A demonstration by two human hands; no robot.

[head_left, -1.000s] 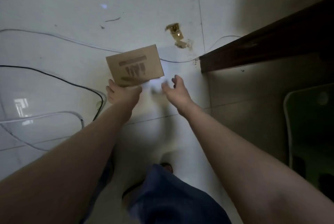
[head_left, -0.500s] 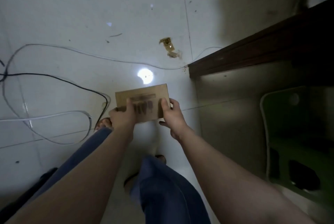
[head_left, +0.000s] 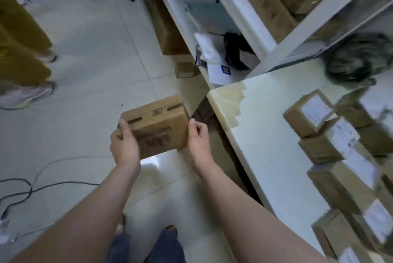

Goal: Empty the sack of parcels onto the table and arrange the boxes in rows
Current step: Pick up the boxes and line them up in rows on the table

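A cardboard box (head_left: 156,127) was gripped between the left hand (head_left: 124,145) and right hand (head_left: 198,140), each pressed to an opposite side, probably to keep it level while carried over the floor (head_left: 89,84) toward the surface (head_left: 265,135). Labelled boxes (head_left: 325,133) already lay there in a rough row, while its near corner and a shelving unit (head_left: 234,9) crowded the way.

I count one box (head_left: 156,127) held between my two hands, left (head_left: 124,145) and right (head_left: 198,138), and at least five labelled boxes (head_left: 311,113) on the table (head_left: 265,135) (blur hides others).
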